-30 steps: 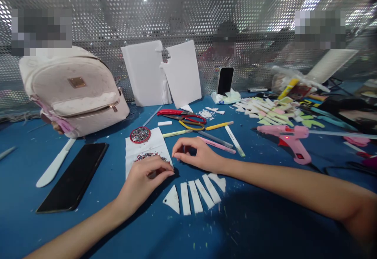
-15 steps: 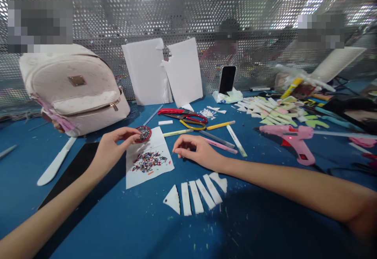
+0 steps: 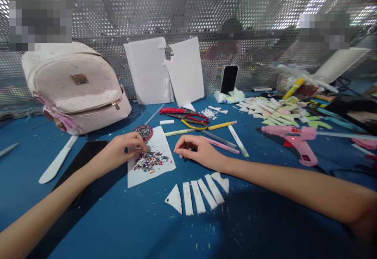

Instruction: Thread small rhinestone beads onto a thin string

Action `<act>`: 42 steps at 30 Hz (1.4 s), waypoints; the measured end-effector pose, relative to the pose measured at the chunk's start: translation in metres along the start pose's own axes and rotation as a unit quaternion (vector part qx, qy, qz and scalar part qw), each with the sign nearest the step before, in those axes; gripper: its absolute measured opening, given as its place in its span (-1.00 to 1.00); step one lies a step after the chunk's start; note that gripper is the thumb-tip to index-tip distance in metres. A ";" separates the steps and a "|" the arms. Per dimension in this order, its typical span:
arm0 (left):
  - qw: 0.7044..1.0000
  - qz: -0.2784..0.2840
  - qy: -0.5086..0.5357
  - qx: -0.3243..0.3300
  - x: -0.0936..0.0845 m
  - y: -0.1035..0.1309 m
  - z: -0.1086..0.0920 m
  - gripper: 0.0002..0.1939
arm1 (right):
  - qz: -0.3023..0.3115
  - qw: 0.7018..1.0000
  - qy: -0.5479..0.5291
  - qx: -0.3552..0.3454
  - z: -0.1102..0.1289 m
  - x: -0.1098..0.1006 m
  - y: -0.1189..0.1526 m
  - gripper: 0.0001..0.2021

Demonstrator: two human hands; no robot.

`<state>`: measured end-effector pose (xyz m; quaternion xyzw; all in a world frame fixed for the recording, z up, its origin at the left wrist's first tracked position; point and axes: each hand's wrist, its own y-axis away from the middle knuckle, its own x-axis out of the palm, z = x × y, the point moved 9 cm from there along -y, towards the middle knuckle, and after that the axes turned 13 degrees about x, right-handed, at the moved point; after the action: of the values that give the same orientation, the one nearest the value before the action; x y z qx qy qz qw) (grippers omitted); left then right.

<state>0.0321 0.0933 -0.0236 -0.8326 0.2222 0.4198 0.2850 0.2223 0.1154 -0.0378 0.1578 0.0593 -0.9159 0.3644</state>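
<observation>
My left hand (image 3: 129, 149) reaches in from the left, its thumb and fingers pinched at the upper left edge of a pile of mixed-colour small bits (image 3: 151, 161). Whether it holds one is too small to see. The pile lies on a white paper sheet (image 3: 134, 179). Just behind the hand is a round, red-rimmed piece (image 3: 143, 132) covered in dark, glittery bits. My right hand (image 3: 202, 152) rests on the table right of the paper, thumb and fingertips curled together; anything in them is hidden. In front lie several white foam strips (image 3: 198, 197) in a fan, with a triangular piece (image 3: 174, 200) at the left.
A pink glue gun (image 3: 297, 133) with a lit red light lies right. Red-handled scissors (image 3: 188, 114), a yellow pen (image 3: 222, 125) and other pens are behind my hands. A white backpack (image 3: 79, 90), white knife (image 3: 59, 161), foam boards (image 3: 187, 74), phone (image 3: 229, 79) and cut foam pieces (image 3: 271, 110) surround them.
My left hand has moved from the round red-rimmed piece down to the pile of small bits. My right hand has stayed in place. The view has shifted slightly.
</observation>
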 end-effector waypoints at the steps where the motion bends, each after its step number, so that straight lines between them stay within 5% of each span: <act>1: 1.000 0.002 0.001 0.001 0.001 -0.001 -0.001 -0.83 | 0.000 1.000 0.002 0.002 0.000 0.000 0.000 -0.83; 21: 0.998 0.036 -0.030 0.050 0.008 -0.001 -0.014 -0.61 | -0.001 1.000 -0.001 0.009 0.000 0.001 0.000 -0.85; 42: 0.996 0.029 -0.065 0.053 0.003 0.000 -0.011 -0.61 | -0.003 1.000 0.005 0.005 -0.001 0.001 0.000 -0.86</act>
<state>0.0405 0.0853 -0.0208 -0.7804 0.2498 0.4684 0.3304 0.2222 0.1148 -0.0387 0.1641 0.0571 -0.9164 0.3607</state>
